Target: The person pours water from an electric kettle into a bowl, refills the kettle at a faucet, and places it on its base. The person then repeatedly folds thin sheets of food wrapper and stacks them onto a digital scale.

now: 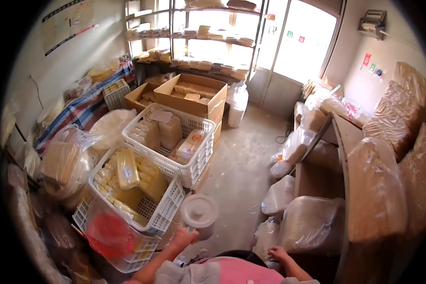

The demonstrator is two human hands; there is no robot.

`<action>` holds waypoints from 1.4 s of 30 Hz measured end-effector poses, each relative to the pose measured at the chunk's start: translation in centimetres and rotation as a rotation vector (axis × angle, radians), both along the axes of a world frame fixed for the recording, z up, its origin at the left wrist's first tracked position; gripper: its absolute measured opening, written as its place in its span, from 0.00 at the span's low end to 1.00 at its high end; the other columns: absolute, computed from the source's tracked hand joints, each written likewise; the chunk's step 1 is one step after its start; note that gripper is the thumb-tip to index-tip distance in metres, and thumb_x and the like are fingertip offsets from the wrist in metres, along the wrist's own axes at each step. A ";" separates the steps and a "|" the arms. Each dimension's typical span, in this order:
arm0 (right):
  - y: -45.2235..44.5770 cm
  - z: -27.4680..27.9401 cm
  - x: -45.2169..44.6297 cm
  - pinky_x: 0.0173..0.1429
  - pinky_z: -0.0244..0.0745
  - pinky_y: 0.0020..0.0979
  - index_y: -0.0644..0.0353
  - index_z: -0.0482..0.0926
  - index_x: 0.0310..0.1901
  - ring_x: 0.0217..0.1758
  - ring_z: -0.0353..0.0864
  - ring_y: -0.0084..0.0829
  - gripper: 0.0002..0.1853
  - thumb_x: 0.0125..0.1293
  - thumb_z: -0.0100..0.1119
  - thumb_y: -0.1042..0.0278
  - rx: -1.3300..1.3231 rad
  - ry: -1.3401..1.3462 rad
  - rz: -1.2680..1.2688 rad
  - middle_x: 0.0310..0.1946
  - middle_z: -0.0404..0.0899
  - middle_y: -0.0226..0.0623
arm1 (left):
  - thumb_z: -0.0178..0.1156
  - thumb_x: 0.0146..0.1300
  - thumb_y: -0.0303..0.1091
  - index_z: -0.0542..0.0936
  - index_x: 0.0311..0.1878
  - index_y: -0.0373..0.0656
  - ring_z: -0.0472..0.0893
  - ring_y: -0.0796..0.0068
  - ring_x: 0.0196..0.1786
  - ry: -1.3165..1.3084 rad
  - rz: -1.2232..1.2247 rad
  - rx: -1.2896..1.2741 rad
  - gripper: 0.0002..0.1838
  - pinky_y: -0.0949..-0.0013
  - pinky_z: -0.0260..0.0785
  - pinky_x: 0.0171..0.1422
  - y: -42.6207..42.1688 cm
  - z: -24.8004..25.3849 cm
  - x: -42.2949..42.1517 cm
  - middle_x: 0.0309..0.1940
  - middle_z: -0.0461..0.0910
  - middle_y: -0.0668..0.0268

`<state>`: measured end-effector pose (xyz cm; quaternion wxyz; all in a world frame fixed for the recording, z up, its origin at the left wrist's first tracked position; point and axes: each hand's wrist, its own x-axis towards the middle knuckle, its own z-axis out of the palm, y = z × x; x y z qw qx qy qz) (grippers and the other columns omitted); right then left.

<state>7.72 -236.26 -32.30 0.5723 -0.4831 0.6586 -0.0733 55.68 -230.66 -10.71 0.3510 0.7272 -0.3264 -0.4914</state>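
Note:
A round white tub with a knobbed lid (199, 210) hangs or stands over the floor at the lower middle. My left hand (188, 235) is closed at its near side, apparently around a short handle. Just left of it is a white plastic crate (168, 215) with yellow bagged packs, one pack (127, 169) lying on top. My right hand (278, 254) is low at my right side, fingers curled, with nothing visible in it. Nearest to that hand are a clear bag (268, 236) and a large plastic-wrapped bundle (312, 225).
Another white crate (201, 165) holds wrapped packs, with cardboard boxes (213, 106) behind it. A red bag (111, 234) lies against the front crate. Wrapped brown stacks (376, 189) and a cabinet (317, 182) line the right. Bare floor (241, 165) runs toward the door (300, 52).

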 end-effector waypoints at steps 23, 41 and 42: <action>-77.2 19.3 14.0 0.40 0.73 0.25 0.66 0.79 0.39 0.33 0.78 0.21 0.09 0.67 0.55 0.69 -0.592 -0.284 0.241 0.29 0.80 0.32 | 0.62 0.54 0.35 0.78 0.20 0.39 0.74 0.84 0.19 0.160 0.011 -0.180 0.12 0.74 0.68 0.24 -66.4 -1.9 -4.6 0.15 0.77 0.69; -118.5 27.2 41.3 0.39 0.75 0.37 0.59 0.73 0.40 0.32 0.82 0.42 0.26 0.52 0.64 0.44 -1.056 0.248 0.833 0.26 0.80 0.44 | 0.65 0.50 0.33 0.80 0.25 0.33 0.73 0.83 0.21 0.267 -0.075 -0.169 0.11 0.75 0.66 0.26 -110.3 0.4 5.8 0.16 0.76 0.69; -120.8 26.7 42.5 0.39 0.75 0.37 0.58 0.73 0.39 0.31 0.82 0.41 0.25 0.51 0.63 0.43 -1.068 0.237 0.836 0.25 0.80 0.43 | 0.65 0.50 0.32 0.81 0.31 0.33 0.74 0.82 0.23 0.168 -0.094 -0.128 0.10 0.73 0.68 0.29 -112.4 1.3 6.9 0.18 0.77 0.67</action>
